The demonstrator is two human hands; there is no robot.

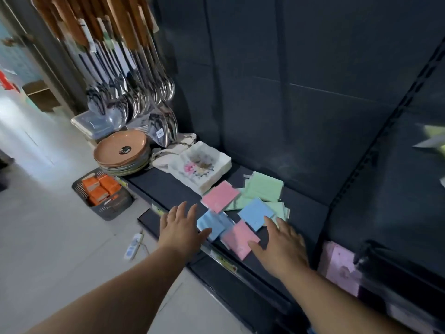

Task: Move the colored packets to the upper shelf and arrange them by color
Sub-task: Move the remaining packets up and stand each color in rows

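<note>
Low on a dark metal shelf (168, 189), near its front edge, the colored packets lie in a loose, overlapping heap. The green packets (263, 186) are at the back, with a pink packet (220, 196) tilted over their left side and a blue packet (256, 213) in front of them. Nearest the edge, a second blue packet (212, 224) lies beside a second pink packet (239, 239). The left hand (183, 225) is spread flat with straight fingers and holds nothing, its thumb across the second blue packet's edge. The right hand (281, 244) is likewise spread and empty, its fingers over a corner of the other blue one and its thumb over the second pink packet. Whether either hand presses down cannot be told. Just behind and left of the heap sits a white flower-print pack (199, 166), then a stack of plates (122, 150), with steel ladles (134, 97) hanging above on wooden handles. On the floor stand a basket of orange packs (103, 191) and a white power strip (133, 245). At lower right a pale pink box (337, 266) is partly covered by something dark and blurred. The green packets overlap too much to count.
</note>
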